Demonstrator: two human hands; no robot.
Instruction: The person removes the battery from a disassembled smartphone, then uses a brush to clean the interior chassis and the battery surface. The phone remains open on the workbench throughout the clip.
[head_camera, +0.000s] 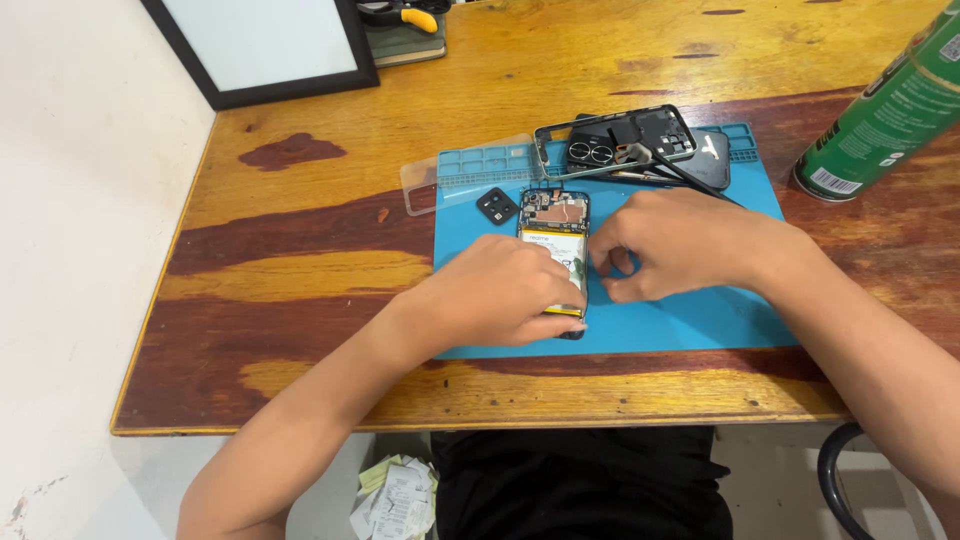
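Wooden table (300, 250) carries a blue mat (690, 320); green spray can (890, 110) lies at far right, dark picture frame (260, 50) at top left. On the mat, centre, lies an opened phone (556, 225), back already off, battery and board exposed; judged partway through disassembly, internals still seated. Removed frame (615, 135) and back cover (715, 160) sit at the mat's far edge, small camera cover (497, 206) just left of the phone. Left hand (500, 295) presses down on the phone's lower part, fingers closed on its edge. Right hand (670, 245) curls beside the phone's right edge; whether it pinches anything cannot be told. Clear tray (420, 185) at mat's left corner looks empty.
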